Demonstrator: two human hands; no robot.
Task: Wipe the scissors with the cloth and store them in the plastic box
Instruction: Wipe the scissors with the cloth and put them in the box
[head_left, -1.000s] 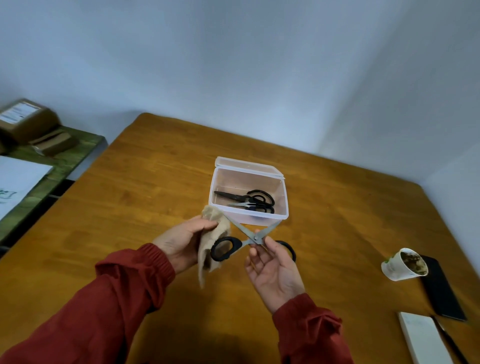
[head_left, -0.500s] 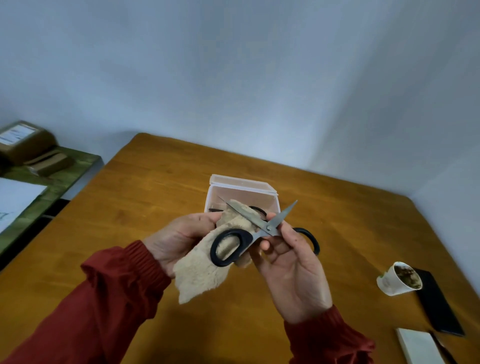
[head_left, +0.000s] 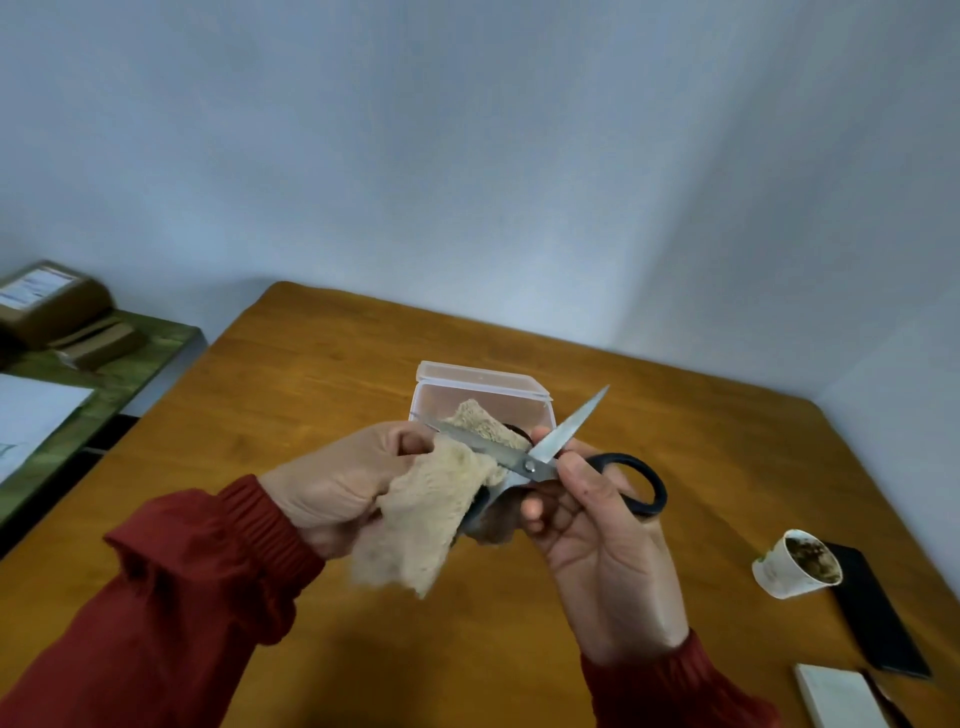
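Black-handled scissors are held above the table with the blades spread apart. My right hand pinches them near the pivot, one black loop sticking out to the right. My left hand grips a beige cloth and holds it against the left blade. Behind the hands, the clear plastic box stands on the wooden table with its lid tipped back. Its inside is mostly hidden by the cloth and hands.
A white cup with brown residue lies tilted at the right, beside a black flat object and a white pad. A green side table with brown boxes and white paper stands at the left.
Both hands lifted the scissors and cloth higher in front of the box. The cloth moved up along the left blade, now covering the left handle loop.
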